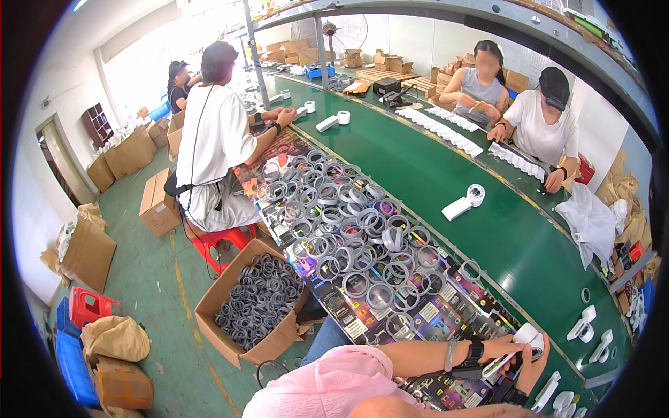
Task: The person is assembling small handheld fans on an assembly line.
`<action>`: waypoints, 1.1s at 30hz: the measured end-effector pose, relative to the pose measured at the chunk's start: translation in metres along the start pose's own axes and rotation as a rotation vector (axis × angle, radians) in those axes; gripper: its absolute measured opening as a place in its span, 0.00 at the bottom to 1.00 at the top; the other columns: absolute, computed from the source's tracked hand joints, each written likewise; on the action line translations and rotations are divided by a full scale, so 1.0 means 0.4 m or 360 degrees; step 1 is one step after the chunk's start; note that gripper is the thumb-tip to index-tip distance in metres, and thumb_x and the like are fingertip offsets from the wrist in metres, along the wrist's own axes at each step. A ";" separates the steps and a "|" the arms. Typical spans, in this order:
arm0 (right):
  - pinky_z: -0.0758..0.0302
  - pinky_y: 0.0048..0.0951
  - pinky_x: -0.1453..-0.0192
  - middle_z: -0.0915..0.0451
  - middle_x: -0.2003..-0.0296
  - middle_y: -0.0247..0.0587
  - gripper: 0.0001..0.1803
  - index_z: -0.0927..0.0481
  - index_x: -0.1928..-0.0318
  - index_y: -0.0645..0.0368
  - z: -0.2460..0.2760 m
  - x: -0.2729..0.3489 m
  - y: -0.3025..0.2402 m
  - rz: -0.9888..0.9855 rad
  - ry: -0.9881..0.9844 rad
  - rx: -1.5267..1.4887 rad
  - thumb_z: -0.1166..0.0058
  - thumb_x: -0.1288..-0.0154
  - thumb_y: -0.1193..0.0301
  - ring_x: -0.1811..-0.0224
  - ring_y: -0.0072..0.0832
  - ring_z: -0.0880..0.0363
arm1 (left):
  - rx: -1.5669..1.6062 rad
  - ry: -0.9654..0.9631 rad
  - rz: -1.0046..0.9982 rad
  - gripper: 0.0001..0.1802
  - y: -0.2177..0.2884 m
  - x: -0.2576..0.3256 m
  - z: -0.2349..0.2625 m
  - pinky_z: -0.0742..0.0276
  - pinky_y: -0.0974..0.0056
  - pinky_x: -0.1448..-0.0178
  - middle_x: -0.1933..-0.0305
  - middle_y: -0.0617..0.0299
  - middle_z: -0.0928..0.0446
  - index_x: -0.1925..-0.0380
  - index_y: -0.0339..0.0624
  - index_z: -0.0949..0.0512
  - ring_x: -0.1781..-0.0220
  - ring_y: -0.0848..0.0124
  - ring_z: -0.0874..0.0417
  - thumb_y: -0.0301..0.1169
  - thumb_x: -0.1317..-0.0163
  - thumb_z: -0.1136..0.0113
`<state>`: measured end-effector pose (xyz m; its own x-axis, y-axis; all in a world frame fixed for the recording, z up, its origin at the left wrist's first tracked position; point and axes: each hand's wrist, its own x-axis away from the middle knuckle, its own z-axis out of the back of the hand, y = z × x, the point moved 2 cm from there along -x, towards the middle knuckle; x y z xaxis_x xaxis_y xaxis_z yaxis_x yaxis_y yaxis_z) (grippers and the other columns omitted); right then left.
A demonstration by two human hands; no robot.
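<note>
At the lower right, both my hands are closed around a white handheld-fan body (526, 337) with a round head and a slim handle. My left hand (499, 348) is on the handle side, its forearm reaching across from the pink sleeve. My right hand (535, 364) wraps the far side by the round head. Some fingers are hidden behind the part. Beside my hands, a pile of grey plastic rings (380, 296) covers the printed sheets on the bench (446, 317). More grey rings (258, 303) fill an open cardboard box (282, 343) on the floor.
A green conveyor belt (411, 157) runs past the bench, carrying white fan bodies (462, 203). More white parts (582, 324) lie at the far right. A co-worker in white (216, 132) sits on a red stool; two others (547, 125) work across the belt. A metal shelf (446, 10) spans overhead.
</note>
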<state>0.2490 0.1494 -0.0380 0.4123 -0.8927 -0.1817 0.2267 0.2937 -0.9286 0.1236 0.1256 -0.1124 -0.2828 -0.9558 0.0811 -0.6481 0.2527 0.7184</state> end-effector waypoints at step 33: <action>0.26 0.25 0.61 0.29 0.51 0.42 0.27 0.36 0.41 0.59 0.011 -0.044 0.111 0.0009 0.0121 -0.0264 0.44 0.37 0.63 0.57 0.26 0.27 | 0.0015 0.0080 -0.0098 0.22 0.011 -0.006 0.005 0.23 0.64 0.80 0.75 0.59 0.28 0.57 0.40 0.28 0.80 0.69 0.24 0.49 0.38 0.45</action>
<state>0.2556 0.1798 -0.0747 0.3441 -0.9163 -0.2050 0.0734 0.2440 -0.9670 0.1200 0.1292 -0.1110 -0.2060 -0.9759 0.0717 -0.6702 0.1941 0.7164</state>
